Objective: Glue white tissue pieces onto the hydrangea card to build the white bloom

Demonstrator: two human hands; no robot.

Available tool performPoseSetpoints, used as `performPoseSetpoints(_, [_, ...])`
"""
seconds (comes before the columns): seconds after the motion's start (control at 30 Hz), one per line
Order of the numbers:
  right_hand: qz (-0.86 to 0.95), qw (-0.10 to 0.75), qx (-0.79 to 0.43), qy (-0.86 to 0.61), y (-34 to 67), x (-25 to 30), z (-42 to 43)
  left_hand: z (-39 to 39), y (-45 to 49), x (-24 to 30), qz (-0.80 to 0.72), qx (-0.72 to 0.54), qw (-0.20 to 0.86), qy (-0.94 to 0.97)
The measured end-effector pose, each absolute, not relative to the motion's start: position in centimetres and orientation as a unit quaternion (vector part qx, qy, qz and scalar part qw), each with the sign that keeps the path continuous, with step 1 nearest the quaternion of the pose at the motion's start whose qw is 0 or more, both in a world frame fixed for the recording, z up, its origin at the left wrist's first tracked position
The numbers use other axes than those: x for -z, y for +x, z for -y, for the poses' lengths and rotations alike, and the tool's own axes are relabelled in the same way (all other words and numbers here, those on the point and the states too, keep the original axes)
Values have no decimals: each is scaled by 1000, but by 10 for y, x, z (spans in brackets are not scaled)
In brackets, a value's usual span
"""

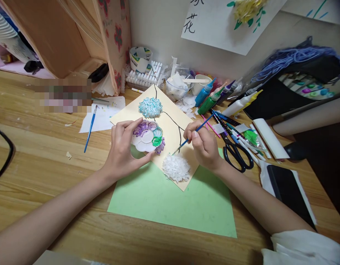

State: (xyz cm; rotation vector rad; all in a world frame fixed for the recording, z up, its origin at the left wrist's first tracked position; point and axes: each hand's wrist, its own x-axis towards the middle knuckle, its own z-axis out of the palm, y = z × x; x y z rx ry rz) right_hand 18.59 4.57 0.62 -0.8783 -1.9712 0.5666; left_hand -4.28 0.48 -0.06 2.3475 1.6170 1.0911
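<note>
Between the thumb and fingers of my left hand (122, 147) is a small white paint palette (143, 141), its wells holding purple, teal and green paint. My right hand (204, 145) grips a blue paintbrush (200, 127), its tip at the upper edge of a fluffy white paper flower (176, 167). That flower sits on a cream card (170, 127) with black stem lines. A blue-and-white flower (150, 107) is further back on the card. Behind the palette, a purple flower (160, 147) is partly hidden. Green paper (172, 206) lies under the card.
At right lie black scissors (238, 154), pens and a dark phone (289, 191). Paint bottles (211, 101) and a box of markers (146, 75) stand along the back. Another paintbrush (90, 129) rests on stained white paper (110, 110) at left, near a decorated cardboard box (114, 40).
</note>
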Motion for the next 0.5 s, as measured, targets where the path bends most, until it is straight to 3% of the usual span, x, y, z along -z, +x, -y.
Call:
performPoseSetpoints(0.23, [785, 466, -217, -346, 187, -13, -46, -5, -43, 1, -536, -350, 46, 767])
performPoseSetpoints(0.5, [815, 427, -193, -342, 186, -15, -46, -5, -42, 0, -533, -355, 45, 766])
